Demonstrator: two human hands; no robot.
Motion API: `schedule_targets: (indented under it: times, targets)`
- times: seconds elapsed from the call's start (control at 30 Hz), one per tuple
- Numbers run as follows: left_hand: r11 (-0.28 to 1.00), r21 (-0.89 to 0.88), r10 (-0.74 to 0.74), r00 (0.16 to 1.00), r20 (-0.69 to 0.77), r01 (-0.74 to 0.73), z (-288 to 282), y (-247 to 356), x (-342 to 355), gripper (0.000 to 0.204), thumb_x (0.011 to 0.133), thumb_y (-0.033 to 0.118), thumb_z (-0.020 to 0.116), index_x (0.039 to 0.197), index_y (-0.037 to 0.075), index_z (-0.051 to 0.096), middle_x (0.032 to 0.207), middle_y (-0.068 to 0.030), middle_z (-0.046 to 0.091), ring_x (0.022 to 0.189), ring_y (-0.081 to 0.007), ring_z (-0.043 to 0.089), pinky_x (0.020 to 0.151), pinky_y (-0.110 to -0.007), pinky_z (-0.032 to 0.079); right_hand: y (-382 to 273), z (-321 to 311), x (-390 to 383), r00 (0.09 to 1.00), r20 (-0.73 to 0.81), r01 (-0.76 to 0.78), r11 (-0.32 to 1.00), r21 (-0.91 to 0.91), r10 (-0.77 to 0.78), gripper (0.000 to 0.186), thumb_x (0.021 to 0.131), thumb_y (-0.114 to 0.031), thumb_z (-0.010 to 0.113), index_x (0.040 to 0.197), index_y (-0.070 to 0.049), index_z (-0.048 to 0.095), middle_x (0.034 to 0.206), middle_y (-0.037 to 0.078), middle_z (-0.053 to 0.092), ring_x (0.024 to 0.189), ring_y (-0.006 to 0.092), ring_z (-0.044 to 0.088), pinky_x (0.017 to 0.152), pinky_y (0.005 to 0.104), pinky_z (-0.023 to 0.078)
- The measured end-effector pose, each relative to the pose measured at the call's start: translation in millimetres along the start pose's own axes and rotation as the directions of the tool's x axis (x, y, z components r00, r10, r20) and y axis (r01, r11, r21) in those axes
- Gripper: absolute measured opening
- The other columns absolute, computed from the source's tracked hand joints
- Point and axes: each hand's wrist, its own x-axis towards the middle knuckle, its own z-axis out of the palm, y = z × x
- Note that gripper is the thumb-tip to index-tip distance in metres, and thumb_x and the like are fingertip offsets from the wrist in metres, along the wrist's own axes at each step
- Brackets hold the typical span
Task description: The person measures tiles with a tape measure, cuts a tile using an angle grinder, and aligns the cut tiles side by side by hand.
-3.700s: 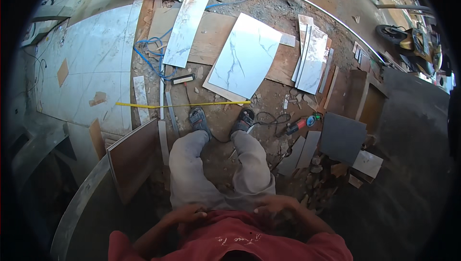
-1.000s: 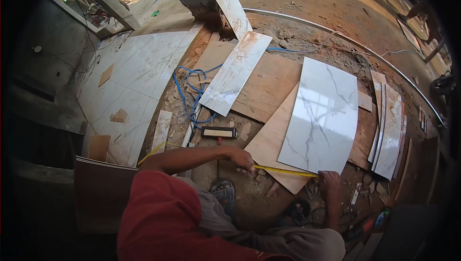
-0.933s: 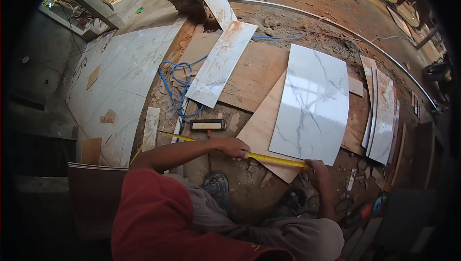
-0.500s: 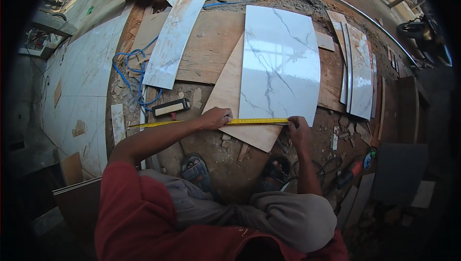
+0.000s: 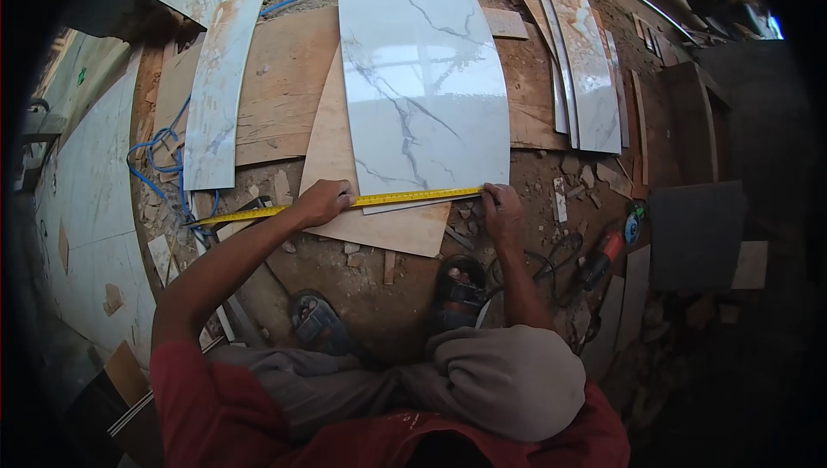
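A yellow measuring tape (image 5: 413, 197) is stretched along the near edge of a glossy white tile with grey veins (image 5: 422, 89). My left hand (image 5: 327, 202) is closed on the tape at the tile's near left corner. Past that hand, the tape runs on to the left over the rubble. At the near right corner my right hand (image 5: 501, 206) pinches the tape against the tile's edge. Under the tile lies a pale, slanted board (image 5: 405, 231), whose near corner sticks out towards me.
A stained tile strip (image 5: 222, 93) and a tangled blue cable (image 5: 155, 153) lie at left. More cut tile pieces (image 5: 586, 71) lean at right. A red angle grinder (image 5: 610, 248) rests near a dark grey slab (image 5: 696, 235). Broken chips litter the dirt between my sandals (image 5: 319, 321) and the tile.
The whole view has shifted, so the scene sits further left. Both hands keep hold of the tape along the tile's near edge.
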Motion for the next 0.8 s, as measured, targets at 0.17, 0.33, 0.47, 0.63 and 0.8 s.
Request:
schedule_targets:
  times: [0.17,0.33,0.47,0.63,0.8]
  targets:
    - [0.998,0.02,-0.063,0.998,-0.021,0.063,11,2,8,0.032,0.091,0.029,0.059,0.096,-0.003,0.063,0.086,-0.0245,0.065,0.078,-0.0361,0.063,0.072,-0.042,0.047,3,0,-6,0.995,-0.027,-0.1,0.995,-0.018,0.099,0.014,0.082,0.0,0.066,0.097,0.0,0.067,0.091,0.016,0.064,0.084,0.0309,0.065,0.076,0.0388,0.052]
    - [0.999,-0.032,-0.032,0.992,-0.122,0.028,16,4,-4,0.03,0.089,0.027,0.061,0.095,-0.003,0.064,0.085,-0.0234,0.065,0.077,-0.0343,0.063,0.072,-0.04,0.048,3,-3,-7,0.964,-0.065,-0.249,0.963,0.106,0.256,0.01,0.083,0.0,0.066,0.093,0.001,0.066,0.09,0.016,0.065,0.083,0.0301,0.065,0.075,0.0374,0.052]
    - [0.998,-0.019,-0.057,0.991,-0.124,0.055,18,2,-3,0.026,0.09,0.025,0.061,0.094,-0.001,0.064,0.085,-0.0216,0.065,0.08,-0.0346,0.064,0.073,-0.042,0.048,25,-6,-21,0.962,-0.049,-0.264,0.959,0.107,0.27,0.01,0.083,0.001,0.066,0.093,0.001,0.066,0.09,0.016,0.066,0.084,0.0302,0.066,0.076,0.0374,0.052]
    - [0.998,0.008,-0.059,0.989,-0.138,0.061,18,2,-2,0.024,0.09,0.024,0.06,0.094,0.0,0.064,0.084,-0.0213,0.066,0.08,-0.0358,0.064,0.073,-0.043,0.048,23,-15,-15,0.997,-0.047,-0.064,0.996,-0.057,0.062,0.01,0.084,0.002,0.065,0.094,0.001,0.066,0.089,0.014,0.067,0.082,0.024,0.067,0.076,0.0323,0.053]
    - [0.991,-0.114,-0.075,0.993,-0.088,0.065,17,-2,-1,0.021,0.091,0.017,0.057,0.096,-0.002,0.064,0.071,-0.0112,0.064,0.062,-0.0171,0.06,0.063,-0.033,0.048,24,-16,1,0.997,-0.046,-0.065,0.993,-0.1,0.061,0.01,0.086,0.0,0.064,0.096,0.001,0.066,0.09,0.016,0.068,0.083,0.0256,0.067,0.075,0.0344,0.052]
